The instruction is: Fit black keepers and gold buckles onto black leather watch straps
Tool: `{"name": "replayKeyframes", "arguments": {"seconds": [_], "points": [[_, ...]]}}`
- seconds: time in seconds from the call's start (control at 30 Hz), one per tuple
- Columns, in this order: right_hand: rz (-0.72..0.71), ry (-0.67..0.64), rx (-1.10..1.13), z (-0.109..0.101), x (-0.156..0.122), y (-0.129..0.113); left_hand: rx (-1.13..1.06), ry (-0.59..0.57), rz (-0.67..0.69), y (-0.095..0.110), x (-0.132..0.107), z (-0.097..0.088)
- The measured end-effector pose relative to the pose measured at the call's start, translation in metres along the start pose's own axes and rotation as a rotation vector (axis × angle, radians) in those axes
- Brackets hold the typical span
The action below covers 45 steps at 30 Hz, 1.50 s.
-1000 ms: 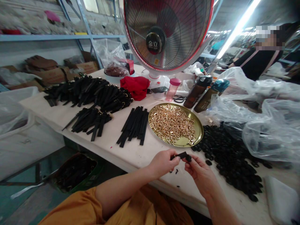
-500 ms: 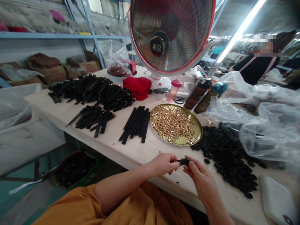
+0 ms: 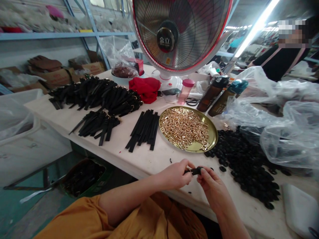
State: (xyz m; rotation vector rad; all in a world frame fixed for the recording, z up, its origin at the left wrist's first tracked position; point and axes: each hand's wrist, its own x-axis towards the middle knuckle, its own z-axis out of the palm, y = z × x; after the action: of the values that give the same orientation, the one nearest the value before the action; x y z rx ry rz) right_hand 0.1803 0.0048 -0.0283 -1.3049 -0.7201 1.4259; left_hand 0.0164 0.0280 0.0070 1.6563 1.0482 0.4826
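Black strap (image 3: 196, 171) — was clamped in the grip of left hand (image 3: 177, 175) and right hand (image 3: 209, 178) | gold-coloured buckles (image 3: 183, 127) — were heaped on tray (image 3: 213, 135) | black discs (image 3: 245, 159) were piled on bench (image 3: 156, 161)

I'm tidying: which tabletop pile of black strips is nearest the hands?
The rightmost pile of flat black strips, the only one beside the round gold tray.

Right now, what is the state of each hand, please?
Left hand: closed, holding one end of a black strip.
Right hand: closed, pinching its other end.
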Motion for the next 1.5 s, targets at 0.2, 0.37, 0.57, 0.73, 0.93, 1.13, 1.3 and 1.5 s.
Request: {"name": "replayKeyframes", "arguments": {"seconds": [0.2, 0.37, 0.57, 0.73, 0.93, 1.13, 1.3, 1.5], "points": [[0.068, -0.064, 0.049, 0.01, -0.007, 0.008, -0.027, 0.036, 0.006, -0.007, 0.002, 0.001], [0.066, -0.079, 0.139, 0.011, -0.009, 0.004, -0.038, 0.003, -0.018, -0.005, 0.0, -0.003], [0.222, -0.271, 0.098, 0.009, -0.015, 0.008, 0.126, 0.04, -0.063, 0.002, -0.009, -0.005], [0.297, -0.285, 0.121, 0.002, -0.024, 0.013, 0.309, 0.043, -0.12, 0.002, -0.011, -0.005], [0.276, -0.214, 0.155, 0.001, -0.03, 0.008, 0.32, -0.025, -0.022, 0.002, -0.018, -0.009], [-0.002, 0.015, -0.152, 0.005, -0.027, 0.004, 0.231, -0.066, -0.026, 0.008, -0.028, -0.014], [-0.118, 0.12, -0.318, 0.011, -0.027, 0.005, 0.183, -0.077, -0.043, 0.008, -0.026, -0.011], [0.085, -0.07, -0.3, -0.003, -0.023, 0.01, 0.098, -0.123, -0.045, 0.002, -0.024, -0.012]]}}
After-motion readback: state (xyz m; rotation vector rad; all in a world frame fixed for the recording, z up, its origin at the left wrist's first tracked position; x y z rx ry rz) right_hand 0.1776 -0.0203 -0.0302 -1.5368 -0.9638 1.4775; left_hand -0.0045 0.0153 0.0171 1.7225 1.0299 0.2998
